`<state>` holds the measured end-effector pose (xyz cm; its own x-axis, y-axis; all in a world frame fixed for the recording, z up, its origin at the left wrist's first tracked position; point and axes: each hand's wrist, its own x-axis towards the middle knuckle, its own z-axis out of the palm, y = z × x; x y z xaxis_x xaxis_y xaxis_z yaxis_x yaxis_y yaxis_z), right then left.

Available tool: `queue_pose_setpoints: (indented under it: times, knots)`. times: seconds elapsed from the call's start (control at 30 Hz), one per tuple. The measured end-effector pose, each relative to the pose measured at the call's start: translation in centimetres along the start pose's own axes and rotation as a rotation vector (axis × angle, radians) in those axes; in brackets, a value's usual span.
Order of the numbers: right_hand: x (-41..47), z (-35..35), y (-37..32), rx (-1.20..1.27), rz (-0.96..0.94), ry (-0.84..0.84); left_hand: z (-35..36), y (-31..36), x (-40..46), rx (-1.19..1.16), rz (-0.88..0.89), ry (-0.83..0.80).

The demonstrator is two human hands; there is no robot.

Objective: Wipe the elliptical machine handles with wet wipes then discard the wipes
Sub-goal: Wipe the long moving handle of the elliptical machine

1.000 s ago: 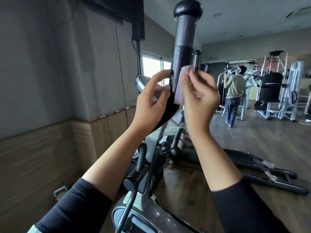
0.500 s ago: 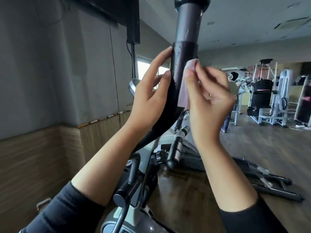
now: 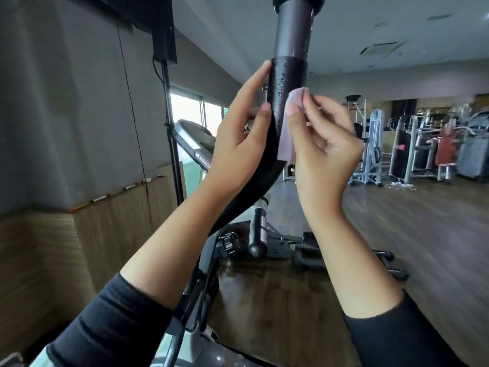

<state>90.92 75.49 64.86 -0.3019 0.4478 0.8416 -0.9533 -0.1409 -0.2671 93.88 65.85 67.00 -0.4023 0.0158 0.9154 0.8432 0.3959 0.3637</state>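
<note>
A pale pink wipe (image 3: 287,128) lies flat against the right side of the upright handle (image 3: 288,83) of the elliptical machine, over its dark, wet-looking grip section. The right hand (image 3: 325,147) pinches the upper part of the wipe between thumb and curled fingers and holds it to the grip, while the rest of the wipe hangs down along the handle. The left hand (image 3: 238,144) is on the other side of the handle, its fingers fairly straight; the fingertips and thumb touch the left edge of the grip without wrapping round it. Above the dark grip the handle turns to smooth grey metal and runs out of the top of the view. Below the hands it curves down toward the machine's frame (image 3: 211,260), near a short black side grip (image 3: 258,231). Both forearms end in dark sleeves. A wooden floor (image 3: 423,234) spreads to the right, with weight machines (image 3: 423,144) well away in the background and a grey wall (image 3: 66,102) on the left.
</note>
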Motion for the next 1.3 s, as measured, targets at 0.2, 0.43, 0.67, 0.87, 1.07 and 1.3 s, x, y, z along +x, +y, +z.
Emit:
queue_pose_setpoints:
  times: [0.2, 0.43, 0.67, 0.87, 1.07, 1.3]
  knots:
    - [2.3, 2.2, -2.2, -0.141, -0.074, 0.103, -1.4, -0.3, 0.1, -0.040, -0.043, -0.078]
    - [-2.0, 0.9, -2.2, -0.371, -0.086, 0.094, -2.2, -1.2, 0.4, -0.154, -0.036, -0.184]
    - [0.7, 3.1, -3.4, -0.485, -0.167, 0.153, -2.4, -1.8, 0.3, -0.196, -0.032, -0.222]
    - [-1.8, 1.8, -2.8, -0.532, -0.194, 0.108, -2.7, -1.8, 0.1, -0.197, -0.029, -0.252]
    - [-3.3, 1.0, -2.0, -0.503, -0.184, 0.089, -3.3, -2.2, -1.4, -0.141, 0.012, -0.245]
    - [-1.3, 1.7, -2.4, -0.490, -0.205, 0.127, -3.8, -2.2, -2.9, -0.093, -0.044, -0.252]
